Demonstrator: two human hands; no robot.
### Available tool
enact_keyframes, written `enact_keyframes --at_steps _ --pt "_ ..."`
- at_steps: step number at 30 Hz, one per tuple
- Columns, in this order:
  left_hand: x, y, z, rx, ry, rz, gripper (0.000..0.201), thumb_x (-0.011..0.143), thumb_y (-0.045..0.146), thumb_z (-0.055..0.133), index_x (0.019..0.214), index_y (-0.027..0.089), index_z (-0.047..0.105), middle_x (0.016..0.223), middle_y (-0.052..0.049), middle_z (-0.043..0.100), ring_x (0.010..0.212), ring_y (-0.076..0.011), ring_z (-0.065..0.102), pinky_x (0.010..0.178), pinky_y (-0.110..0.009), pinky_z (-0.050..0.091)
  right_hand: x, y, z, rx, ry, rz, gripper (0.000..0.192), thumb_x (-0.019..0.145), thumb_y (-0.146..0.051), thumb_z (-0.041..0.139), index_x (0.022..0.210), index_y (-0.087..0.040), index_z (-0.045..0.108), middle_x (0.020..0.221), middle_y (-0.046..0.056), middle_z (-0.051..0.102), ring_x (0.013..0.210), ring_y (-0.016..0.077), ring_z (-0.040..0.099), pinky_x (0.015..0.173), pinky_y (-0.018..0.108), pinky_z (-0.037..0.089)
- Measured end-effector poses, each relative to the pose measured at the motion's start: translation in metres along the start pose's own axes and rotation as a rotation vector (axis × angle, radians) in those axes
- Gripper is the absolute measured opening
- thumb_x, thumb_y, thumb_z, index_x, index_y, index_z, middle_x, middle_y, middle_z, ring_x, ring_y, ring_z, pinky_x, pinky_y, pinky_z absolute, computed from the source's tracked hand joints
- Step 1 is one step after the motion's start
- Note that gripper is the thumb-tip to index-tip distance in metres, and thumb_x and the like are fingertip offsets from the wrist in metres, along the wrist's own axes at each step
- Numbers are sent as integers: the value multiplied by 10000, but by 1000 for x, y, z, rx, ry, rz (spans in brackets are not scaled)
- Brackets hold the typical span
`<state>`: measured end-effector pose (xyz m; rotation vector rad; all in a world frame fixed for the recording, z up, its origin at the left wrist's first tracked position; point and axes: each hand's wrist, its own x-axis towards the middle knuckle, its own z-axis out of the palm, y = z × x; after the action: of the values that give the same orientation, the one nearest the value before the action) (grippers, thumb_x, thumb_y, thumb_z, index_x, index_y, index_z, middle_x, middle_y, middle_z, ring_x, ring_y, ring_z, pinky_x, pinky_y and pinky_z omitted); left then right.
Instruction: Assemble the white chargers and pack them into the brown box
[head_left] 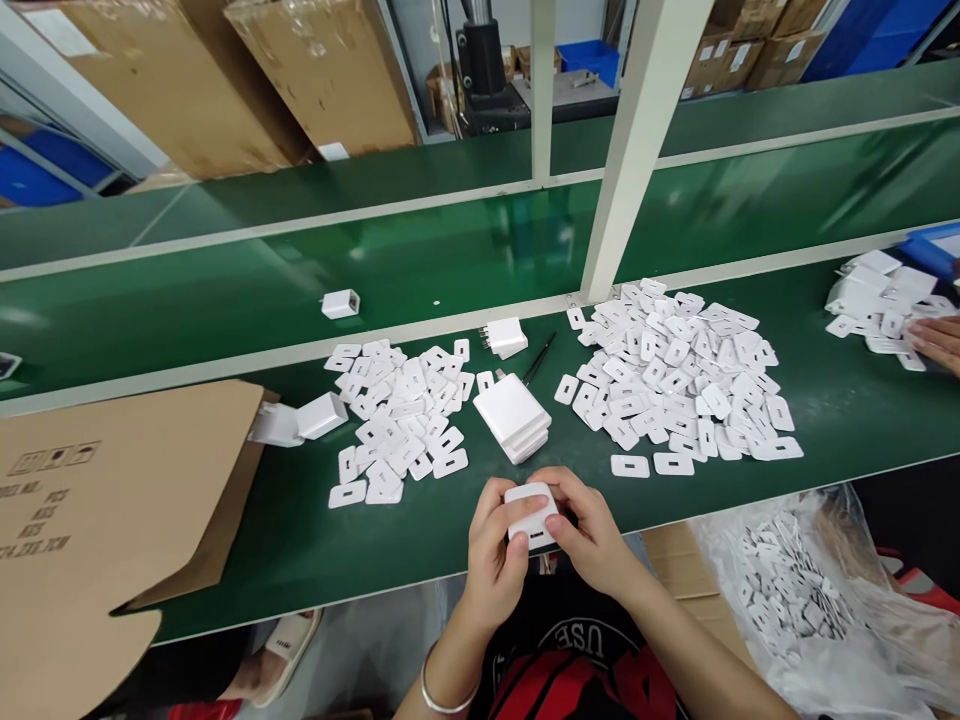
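Close to the bench's front edge, a white USB charger [534, 515] is held between both my hands, its end with the port slot facing me. My left hand [495, 552] grips its left side, with a finger lying across the top. Fingers of my right hand [589, 528] wrap the other side, the thumb pressing near the front corner. Just beyond lies a stack of white chargers [514, 408]. Behind it are another charger with metal prongs [506, 337] and dark tweezers [541, 357]. Slotted white cover plates form a left pile [405, 405] and a larger right pile [675, 365].
An open cardboard box [127, 500] covers the bench's left end, with two chargers [321, 415] at its flap. A pale post [637, 140] rises behind the right pile. At far right, another person's hand [939, 340] touches white parts. A plastic bag [802, 580] of parts sits below.
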<state>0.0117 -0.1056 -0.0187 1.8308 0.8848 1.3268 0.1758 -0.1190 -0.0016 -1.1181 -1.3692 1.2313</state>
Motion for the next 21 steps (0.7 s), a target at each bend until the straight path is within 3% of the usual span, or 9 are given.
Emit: enact_keyframes --at_steps 4,7,11,16,21 --pt "3 3 0 26 7 21 394 1098 486 435 1249 234 697 972 -68 582 863 -199 586 682 -306 493 0 -1 0 59 9 -11 496 984 -696 575 1161 -236 623 815 -1 581 641 156 501 586 288 358" --pt "5 6 2 61 -14 74 455 1056 589 496 1285 241 682 1024 -76 596 859 -192 617 676 -300 521 -2 -1 -2 135 30 -20 536 964 -711 590 1246 -256 576 789 -14 549 627 160 481 572 285 358" --pt "2 8 8 140 3 186 369 1025 467 610 1331 260 630 1147 -102 642 963 -221 677 775 -348 580 -6 1 -1 180 86 -59 634 924 -743 601 1328 -263 510 840 -1 543 651 174 481 571 293 382" --pt "8 13 6 176 193 273 497 963 395 667 1414 274 498 1168 -113 682 1000 -260 696 818 -416 587 -7 3 0 203 240 -206 599 957 -735 523 1300 -244 540 786 -11 502 646 177 447 575 300 387" --pt "58 30 -15 236 374 238 518 923 348 733 1382 261 509 1241 -110 639 1143 -275 643 963 -444 535 12 -13 -12 108 398 -316 318 1037 -504 495 1215 -250 567 783 -8 492 654 180 453 568 292 387"
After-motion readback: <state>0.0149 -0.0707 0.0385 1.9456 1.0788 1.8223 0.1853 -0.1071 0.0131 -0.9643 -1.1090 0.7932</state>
